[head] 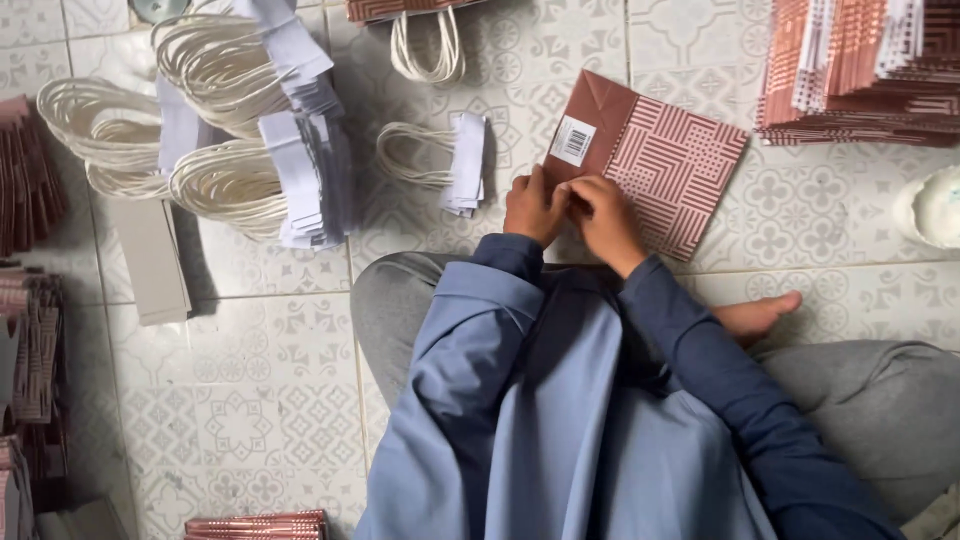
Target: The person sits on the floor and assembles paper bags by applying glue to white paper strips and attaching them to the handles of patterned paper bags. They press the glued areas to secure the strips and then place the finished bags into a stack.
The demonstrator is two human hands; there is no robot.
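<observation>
Seated person folding a paper bag on a tiled floor, seen from above. The fingers (pixel 556 196) of both hands are pressed together and bear down on the near corner of a flat brown paper bag (pixel 665 165). The left hand (pixel 532 207) and the right hand (pixel 606 215) touch each other at the fingertips, side by side on the bag's lower left edge; nothing is pinched between them that can be made out. The bag lies flat on the floor (pixel 260 400), tilted, just beyond the person's knees. Its plain brown folded bottom carries a white barcode label (pixel 573 140), and the rest bears a pink geometric line pattern.

Behind the hands, dark blue sleeves (pixel 690 340) lead back to a lighter blue garment, grey trousers and a bare foot (pixel 757 316), which rests on the tiles near the bag.

To the left of the bag, and apart from it, lies a small bundle of white cord handles (pixel 435 158) fixed to white paper strips. Larger bundles of the same handles (pixel 215 120) are heaped further left. A stack of patterned bags (pixel 860 70) stands at the upper right, well apart from the hands. More folded bags (pixel 30 340) are piled along the left edge, and a grey card strip (pixel 150 260) lies beside them.
</observation>
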